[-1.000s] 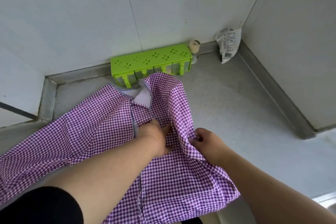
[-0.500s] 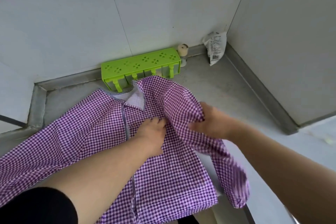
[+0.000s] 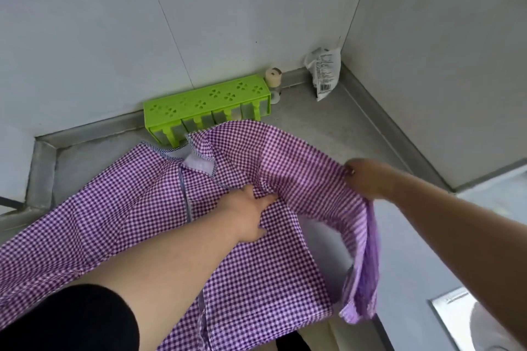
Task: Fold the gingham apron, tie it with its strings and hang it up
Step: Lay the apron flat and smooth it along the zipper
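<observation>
Lying spread across the grey counter, the gingham apron has its right side lifted clear; the right hand grips that raised fold, fingers curled into the cloth, while the left hand presses flat-fingered on the middle. Just behind the neckline stands a green rack; beside it a small roll, and a crumpled packet leans in the corner.

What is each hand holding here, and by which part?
Right hand grips the gingham apron by its lifted right side; left hand presses flat on its middle.
</observation>
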Tool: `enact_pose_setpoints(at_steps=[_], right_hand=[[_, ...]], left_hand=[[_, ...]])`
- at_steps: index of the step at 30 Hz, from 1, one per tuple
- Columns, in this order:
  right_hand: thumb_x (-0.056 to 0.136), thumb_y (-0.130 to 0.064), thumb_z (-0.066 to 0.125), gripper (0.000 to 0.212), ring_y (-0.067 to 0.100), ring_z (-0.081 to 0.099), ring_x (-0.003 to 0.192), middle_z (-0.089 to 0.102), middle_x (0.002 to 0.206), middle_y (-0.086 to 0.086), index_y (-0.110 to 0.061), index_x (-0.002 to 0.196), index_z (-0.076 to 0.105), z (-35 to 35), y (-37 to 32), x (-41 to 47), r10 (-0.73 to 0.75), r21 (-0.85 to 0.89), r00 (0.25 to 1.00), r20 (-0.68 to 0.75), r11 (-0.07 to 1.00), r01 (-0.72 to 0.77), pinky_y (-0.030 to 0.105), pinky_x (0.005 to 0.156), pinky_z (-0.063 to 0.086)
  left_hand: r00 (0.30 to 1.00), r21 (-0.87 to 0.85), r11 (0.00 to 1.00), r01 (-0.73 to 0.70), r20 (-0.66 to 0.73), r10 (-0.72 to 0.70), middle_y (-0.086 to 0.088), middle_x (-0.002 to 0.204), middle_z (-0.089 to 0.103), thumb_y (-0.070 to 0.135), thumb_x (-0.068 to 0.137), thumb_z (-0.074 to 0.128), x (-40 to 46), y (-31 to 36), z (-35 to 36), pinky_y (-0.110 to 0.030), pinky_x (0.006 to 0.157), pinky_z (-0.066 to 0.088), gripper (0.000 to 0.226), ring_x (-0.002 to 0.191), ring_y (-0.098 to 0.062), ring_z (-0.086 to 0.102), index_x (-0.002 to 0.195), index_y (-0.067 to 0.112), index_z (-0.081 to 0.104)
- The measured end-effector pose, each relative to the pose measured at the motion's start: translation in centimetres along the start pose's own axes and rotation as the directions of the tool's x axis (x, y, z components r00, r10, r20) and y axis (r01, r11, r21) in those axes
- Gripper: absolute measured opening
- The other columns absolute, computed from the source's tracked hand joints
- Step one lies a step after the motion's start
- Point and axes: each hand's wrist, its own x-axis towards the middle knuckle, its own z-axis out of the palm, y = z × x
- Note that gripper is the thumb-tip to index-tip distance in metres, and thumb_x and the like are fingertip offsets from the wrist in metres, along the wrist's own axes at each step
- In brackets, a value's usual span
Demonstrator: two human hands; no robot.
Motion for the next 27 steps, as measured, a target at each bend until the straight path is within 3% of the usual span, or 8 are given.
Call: enact_pose_setpoints(at_steps=[3,6,10,14,17,20,24,27], right_hand=[[0.093,-0.022,0.055,0.039,0.038,0.06,0.114,0.061,0.128,0.015,-0.023,0.132,0.058,-2.0,1.8,1.2,0.174,0.123,0.892,-0.417,0.983,-0.135,0.047,0.096,0.052],[0.09,-0.016,0.056,0.044,0.038,0.052,0.122,0.052,0.131,0.012,-0.028,0.132,0.056,-0.6,0.6,0.7,0.023,0.039,0.791,-0.611,0.999,0.001,0.048,0.099,0.045],[0.099,-0.021,0.048,0.043,0.027,0.056,0.127,0.054,0.145,-0.001,-0.039,0.139,0.051,5.1,-2.6,0.6,-0.189,-0.024,0.939,-0.287,0.981,0.191,0.046,0.102,0.049],[0.101,-0.037,0.052,0.061,0.027,0.024,0.151,0.027,0.165,-0.004,-0.035,0.158,0.029,8.4,-3.5,0.6,-0.278,-0.217,0.951,-0.135,0.945,0.246,0.051,0.122,0.024],[0.102,-0.052,0.04,0.065,0.025,0.022,0.153,0.031,0.165,-0.003,-0.034,0.161,0.02,9.0,-4.2,0.9,-0.315,-0.272,0.945,-0.083,0.92,0.282,0.051,0.126,0.012],[0.102,-0.06,0.028,0.059,0.026,0.042,0.141,0.048,0.151,-0.001,-0.032,0.152,0.039,8.4,-4.4,1.4,-0.278,-0.285,0.959,-0.045,0.924,0.255,0.05,0.118,0.028],[0.103,-0.046,0.037,0.043,0.03,0.056,0.116,0.054,0.126,0.006,-0.023,0.128,0.062,6.5,-5.4,2.1,-0.135,-0.349,0.984,-0.113,0.933,0.088,0.051,0.1,0.047],[0.1,-0.039,0.047,0.035,0.027,0.051,0.12,0.049,0.132,0.003,-0.023,0.129,0.058,7.0,-8.0,2.4,-0.3,-0.348,0.94,-0.165,0.909,0.229,0.048,0.101,0.046]], left_hand=[[1.0,0.011,1.0,0.019,0.023,-0.019,-0.014,0.164,0.023,0.076,0.091,0.053,0.4,0.2,-0.2,-0.046,0.099,0.053,0.092,0.137,-0.039,0.045,0.162,0.053,-0.001],[1.0,0.021,1.0,0.017,0.02,-0.018,-0.015,0.161,0.024,0.077,0.09,0.054,0.6,0.2,-0.3,-0.046,0.103,0.051,0.094,0.136,-0.038,0.045,0.162,0.052,0.0],[1.0,0.052,0.999,0.005,-0.016,-0.004,-0.017,0.158,0.028,0.077,0.086,0.058,0.8,-0.5,0.0,-0.048,0.103,0.051,0.1,0.133,-0.037,0.046,0.163,0.047,0.001],[0.999,0.039,0.999,0.02,-0.045,-0.018,-0.012,0.165,0.022,0.075,0.085,0.062,0.3,-2.2,0.8,-0.051,0.116,0.041,0.106,0.146,-0.034,0.036,0.165,0.032,0.007],[0.998,0.015,1.0,0.027,-0.058,-0.026,-0.009,0.172,0.009,0.072,0.087,0.061,-0.4,-4.0,1.6,-0.053,0.124,0.028,0.101,0.156,-0.033,0.019,0.165,0.031,0.011],[0.996,-0.054,0.998,0.044,-0.074,-0.048,-0.007,0.174,0.001,0.07,0.088,0.062,-1.2,-5.7,2.6,-0.053,0.127,0.023,0.097,0.159,-0.032,0.012,0.164,0.036,0.013],[0.995,-0.201,0.98,0.011,-0.096,-0.03,0.0,0.174,0.009,0.063,0.089,0.066,-2.1,-7.9,3.9,-0.048,0.128,0.024,0.095,0.158,-0.026,0.018,0.163,0.037,0.013],[0.987,-0.26,0.963,-0.068,-0.159,0.027,0.007,0.172,0.02,0.058,0.094,0.061,-2.9,-9.1,4.3,-0.045,0.127,0.027,0.081,0.156,-0.019,0.024,0.161,0.037,0.02]])
